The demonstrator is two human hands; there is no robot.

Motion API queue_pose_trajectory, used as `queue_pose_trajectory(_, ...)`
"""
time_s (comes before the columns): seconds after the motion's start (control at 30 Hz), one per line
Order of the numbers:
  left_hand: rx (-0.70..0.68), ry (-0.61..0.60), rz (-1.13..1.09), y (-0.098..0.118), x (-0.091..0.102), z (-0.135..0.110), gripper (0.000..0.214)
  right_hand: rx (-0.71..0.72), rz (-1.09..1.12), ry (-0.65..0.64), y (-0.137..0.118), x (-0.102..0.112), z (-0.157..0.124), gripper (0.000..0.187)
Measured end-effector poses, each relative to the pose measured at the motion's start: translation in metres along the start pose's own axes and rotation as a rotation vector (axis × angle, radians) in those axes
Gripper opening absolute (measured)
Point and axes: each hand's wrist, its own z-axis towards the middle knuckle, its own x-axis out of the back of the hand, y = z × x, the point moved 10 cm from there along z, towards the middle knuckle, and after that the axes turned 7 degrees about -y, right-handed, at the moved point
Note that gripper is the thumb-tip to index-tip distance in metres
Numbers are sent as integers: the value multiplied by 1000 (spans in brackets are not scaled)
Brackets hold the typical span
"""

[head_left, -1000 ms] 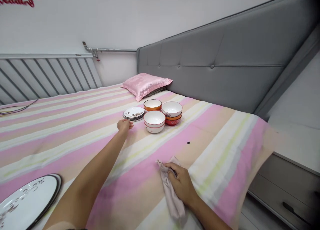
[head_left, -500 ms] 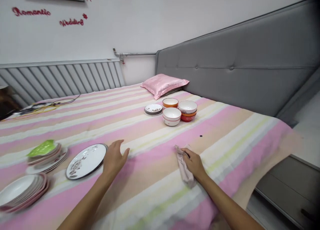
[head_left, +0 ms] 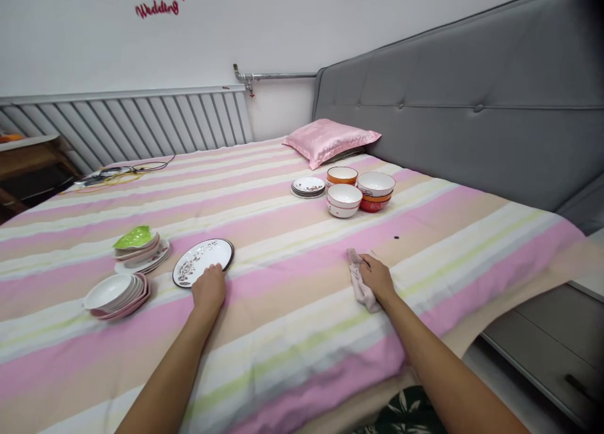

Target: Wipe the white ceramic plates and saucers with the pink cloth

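My left hand rests on the striped bed cover, its fingers curled onto the near rim of a white patterned plate with a dark edge. My right hand lies further right, closed on a crumpled pinkish cloth that sits on the cover. Both arms stretch forward from the bottom of the view.
Left of the plate stand a stack of plates topped by a green leaf-shaped dish and a stack of shallow bowls. Far off sit small plates, several bowls and a pink pillow. Grey headboard right, drawers beside the bed.
My left hand drew back from the far small plates and came down on the near patterned plate's rim. The view swung left, bringing the dish stacks into sight. My right hand stayed on the cloth.
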Motion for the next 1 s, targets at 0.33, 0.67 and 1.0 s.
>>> queue_pose_trajectory(0.33, 112, 149, -49, -4, 68, -21, 38, -13, 9, 15, -3, 2, -2, 37)
queue_pose_trajectory(0.67, -278, 73, -293, 140, 90, -55, 36, 8, 86, 24, -8, 8, 0, 36)
queue_pose_trajectory(1.0, -314, 104, -769, 175, 73, -43, 40, 49, 181, -30, -8, 14, 10, 34)
